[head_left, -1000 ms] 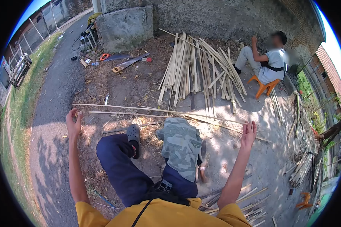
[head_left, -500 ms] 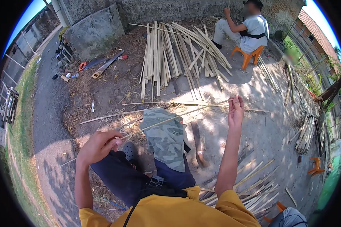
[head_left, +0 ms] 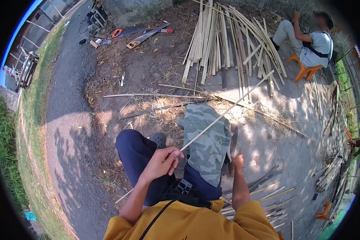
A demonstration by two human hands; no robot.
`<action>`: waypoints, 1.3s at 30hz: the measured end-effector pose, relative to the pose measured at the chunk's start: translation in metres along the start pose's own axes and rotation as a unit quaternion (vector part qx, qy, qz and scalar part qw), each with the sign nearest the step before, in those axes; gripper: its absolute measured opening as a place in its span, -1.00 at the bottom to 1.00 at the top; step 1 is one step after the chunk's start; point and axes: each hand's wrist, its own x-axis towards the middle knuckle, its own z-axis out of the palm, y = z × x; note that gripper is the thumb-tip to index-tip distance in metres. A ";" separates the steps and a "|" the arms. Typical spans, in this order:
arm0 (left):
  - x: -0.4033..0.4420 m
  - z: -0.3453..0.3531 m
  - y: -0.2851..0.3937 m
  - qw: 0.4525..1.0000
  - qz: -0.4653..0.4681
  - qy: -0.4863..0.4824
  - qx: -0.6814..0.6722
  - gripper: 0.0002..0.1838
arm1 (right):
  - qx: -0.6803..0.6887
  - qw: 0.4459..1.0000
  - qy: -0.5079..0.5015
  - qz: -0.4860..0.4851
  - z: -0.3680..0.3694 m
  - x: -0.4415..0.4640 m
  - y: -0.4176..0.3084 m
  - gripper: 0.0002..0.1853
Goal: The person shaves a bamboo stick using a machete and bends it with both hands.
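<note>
My left hand [head_left: 163, 163] is closed around a long thin bamboo strip [head_left: 224, 114]. The strip slants up and right across a camouflage cloth [head_left: 206, 140] draped over my leg, its lower end passing behind my left forearm. To the right of the cloth, my right hand [head_left: 237, 161] is closed at the handle of a machete, whose dark blade [head_left: 234, 138] points away from me along the ground. The fingers partly hide the handle.
A large pile of split bamboo [head_left: 216, 44] lies ahead, with more strips [head_left: 268, 204] at my right. Saws [head_left: 148, 36] lie on the ground at upper left. Another person [head_left: 318, 46] sits on an orange stool [head_left: 304, 69] at upper right.
My right hand has let go of the strip's far end and moved down to the machete handle. My left hand has moved right, still holding the strip. The view has shifted left.
</note>
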 end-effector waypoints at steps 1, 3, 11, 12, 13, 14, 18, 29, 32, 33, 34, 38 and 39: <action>0.001 0.005 0.000 0.998 -0.020 -0.015 -0.056 -0.66 | 0.000 1.000 0.016 0.011 0.012 -0.009 0.004 -0.17; 0.003 0.010 -0.003 0.989 -0.041 -0.047 -0.134 -0.63 | -0.003 0.999 0.032 0.021 0.027 -0.016 0.006 -0.17; 0.024 0.005 -0.008 0.932 -0.098 -0.124 -0.326 -0.61 | -0.046 0.992 0.054 0.104 0.037 -0.017 -0.003 -0.18; 0.027 0.005 -0.009 0.930 -0.104 -0.135 -0.325 -0.60 | -0.040 0.993 0.049 0.095 0.036 -0.017 0.001 -0.19; 0.028 0.004 -0.003 0.929 -0.106 -0.137 -0.328 -0.60 | -0.044 0.993 0.051 0.098 0.044 -0.012 0.012 -0.19; 0.027 0.001 0.007 0.942 -0.094 -0.116 -0.301 -0.60 | -0.061 0.997 0.037 0.043 0.051 -0.009 0.025 -0.21; 0.022 -0.009 0.013 0.986 -0.049 -0.022 -0.159 -0.60 | 0.007 0.997 0.018 -0.080 0.048 -0.014 0.052 -0.30; 0.020 0.000 -0.013 0.991 0.126 0.043 -0.002 -0.68 | 0.338 0.940 -0.053 0.017 -0.099 -0.072 -0.013 -0.40; 0.009 0.005 0.009 0.996 0.028 0.007 -0.086 -0.68 | 0.430 0.903 -0.014 -0.014 -0.132 -0.104 -0.023 -0.45; 0.008 0.007 0.010 0.996 0.063 0.001 -0.056 -0.72 | 0.432 0.900 -0.011 -0.047 -0.151 -0.119 -0.031 -0.50; 0.007 0.010 0.010 0.995 0.098 -0.005 -0.025 -0.74 | 0.431 0.901 -0.008 -0.048 -0.163 -0.130 -0.037 -0.50; 0.020 0.029 -0.016 0.993 0.112 0.017 0.013 -0.81 | 0.511 0.842 0.011 -0.171 -0.204 -0.166 -0.065 -0.60; 0.027 0.032 -0.028 0.993 0.119 0.017 0.000 -0.81 | 0.489 0.847 0.007 -0.207 -0.215 -0.181 -0.079 -0.59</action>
